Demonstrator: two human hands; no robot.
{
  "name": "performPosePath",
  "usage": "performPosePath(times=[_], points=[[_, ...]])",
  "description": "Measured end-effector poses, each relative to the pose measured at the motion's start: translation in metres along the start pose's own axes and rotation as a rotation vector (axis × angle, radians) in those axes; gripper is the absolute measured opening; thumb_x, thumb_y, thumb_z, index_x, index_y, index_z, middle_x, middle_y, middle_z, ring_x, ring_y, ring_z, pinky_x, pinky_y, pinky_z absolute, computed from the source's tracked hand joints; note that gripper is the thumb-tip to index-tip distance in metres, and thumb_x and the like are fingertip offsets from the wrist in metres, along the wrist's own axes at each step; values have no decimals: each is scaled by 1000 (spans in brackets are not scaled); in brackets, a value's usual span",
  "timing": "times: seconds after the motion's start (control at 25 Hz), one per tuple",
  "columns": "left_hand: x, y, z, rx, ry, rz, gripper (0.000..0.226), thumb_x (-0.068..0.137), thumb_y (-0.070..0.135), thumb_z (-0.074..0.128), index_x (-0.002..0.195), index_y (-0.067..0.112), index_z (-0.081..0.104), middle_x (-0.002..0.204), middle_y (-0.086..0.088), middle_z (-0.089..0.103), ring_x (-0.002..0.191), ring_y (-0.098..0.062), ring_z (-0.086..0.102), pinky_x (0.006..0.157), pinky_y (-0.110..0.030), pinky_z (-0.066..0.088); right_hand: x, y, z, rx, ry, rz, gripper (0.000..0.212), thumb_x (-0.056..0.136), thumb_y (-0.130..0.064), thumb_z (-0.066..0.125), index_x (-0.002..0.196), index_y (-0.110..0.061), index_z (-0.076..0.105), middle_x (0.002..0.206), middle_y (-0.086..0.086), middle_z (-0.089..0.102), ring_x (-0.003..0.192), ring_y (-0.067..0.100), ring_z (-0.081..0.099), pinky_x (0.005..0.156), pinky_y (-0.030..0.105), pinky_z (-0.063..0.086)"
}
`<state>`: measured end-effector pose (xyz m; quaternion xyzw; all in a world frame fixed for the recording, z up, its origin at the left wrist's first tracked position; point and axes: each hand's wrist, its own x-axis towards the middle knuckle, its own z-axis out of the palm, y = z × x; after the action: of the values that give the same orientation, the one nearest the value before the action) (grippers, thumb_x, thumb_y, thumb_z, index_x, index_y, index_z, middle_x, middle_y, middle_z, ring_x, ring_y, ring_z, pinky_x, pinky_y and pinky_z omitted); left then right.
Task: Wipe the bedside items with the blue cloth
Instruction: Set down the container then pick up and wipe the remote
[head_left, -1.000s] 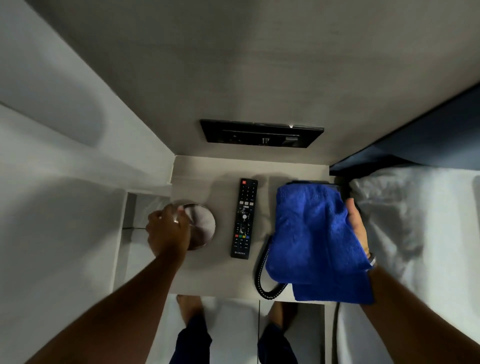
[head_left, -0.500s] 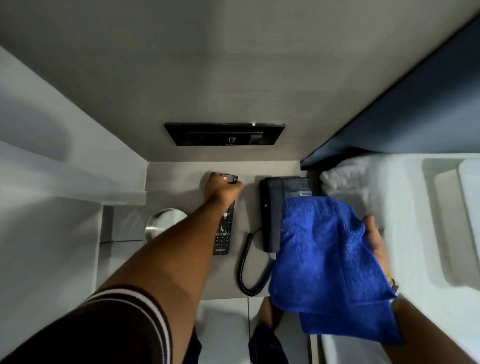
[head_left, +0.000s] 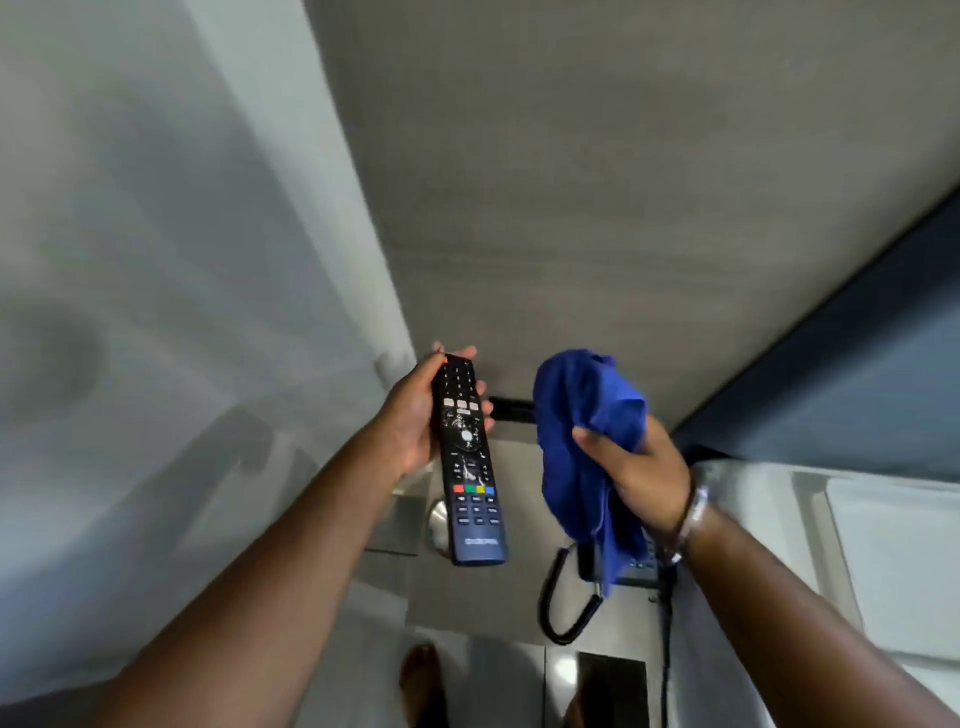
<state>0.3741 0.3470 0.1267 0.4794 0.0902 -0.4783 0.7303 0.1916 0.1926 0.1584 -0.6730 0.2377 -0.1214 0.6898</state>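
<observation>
My left hand (head_left: 410, 415) holds the black TV remote (head_left: 470, 462) up in the air by its top half, buttons facing me. To its right, my right hand (head_left: 636, 467) grips the bunched blue cloth (head_left: 584, 431), which hangs down in front of the black telephone (head_left: 636, 564). Cloth and remote are apart, a hand's width between them. Below them lies the bedside table (head_left: 478, 597), with a round metal dish (head_left: 436, 525) partly hidden behind the remote.
The phone's coiled cord (head_left: 566, 608) loops over the table's front. A dark wall panel (head_left: 511, 410) shows between remote and cloth. White bedding (head_left: 831, 545) lies to the right, a grey wall to the left. My feet (head_left: 421, 675) stand on the floor below.
My left hand went from the metal dish to the remote and has lifted it off the table. My right hand has bunched the flat cloth and raised it beside the remote.
</observation>
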Motion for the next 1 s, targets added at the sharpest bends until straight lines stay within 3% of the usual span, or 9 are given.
performPosePath(times=[0.08,0.2,0.28,0.36,0.52,0.68,0.84,0.92,1.0], points=[[-53,29,26,-61,-7,110,51,98,53,37,115,12,63,74,-8,63,61,-21,63,57,-28,55,-2,-59,34,-335,-93,-388,33,85,1,58,105,-24,61,98,-21,66,88,3,61,80,19,47],[-123,62,48,-110,-76,352,43,93,45,45,80,15,74,83,-6,68,75,-19,68,73,-30,58,-7,-137,88,-618,-332,-826,47,81,-9,51,127,-19,53,119,-6,64,109,14,59,94,33,45],[-162,85,60,-174,-187,466,40,82,45,58,99,11,71,107,-14,71,104,-28,66,101,-42,48,-13,-178,121,-730,-456,-998,51,83,-11,50,135,-11,47,142,6,50,133,20,42,111,41,32],[-190,110,63,-259,-231,503,57,87,56,50,119,10,58,128,-20,64,126,-37,53,114,-53,30,-22,-205,140,-612,-592,-1067,45,85,-7,47,129,-1,51,143,6,46,137,13,35,117,39,20],[-228,152,50,-444,-319,608,59,95,62,34,103,9,59,89,-3,69,102,-32,69,101,-48,47,-51,-205,138,-511,-821,-1199,35,85,-11,57,117,2,60,129,11,60,126,19,51,114,50,24],[-241,147,55,-493,-260,614,62,95,65,31,94,11,60,72,-2,65,85,-34,72,84,-52,56,-54,-209,110,-651,-956,-1310,31,83,-18,65,114,-12,61,131,1,60,133,18,43,111,36,32],[-250,141,62,-449,-280,565,61,96,63,30,96,9,59,71,-2,64,85,-35,73,76,-52,59,-36,-240,83,-904,-728,-1571,24,93,-25,54,107,-11,67,115,7,68,106,25,63,84,41,54],[-254,137,67,-389,-269,601,60,97,61,31,102,9,60,80,-4,66,95,-33,71,85,-49,56,-31,-259,81,-994,-477,-1537,27,84,-20,65,110,-11,67,104,10,69,88,31,66,71,43,54],[-258,132,75,-333,-249,633,57,96,60,38,109,10,60,93,-7,67,101,-31,66,94,-46,51,-36,-268,95,-1033,-255,-1414,50,71,-18,75,120,-17,63,100,10,67,82,34,62,71,41,51]])
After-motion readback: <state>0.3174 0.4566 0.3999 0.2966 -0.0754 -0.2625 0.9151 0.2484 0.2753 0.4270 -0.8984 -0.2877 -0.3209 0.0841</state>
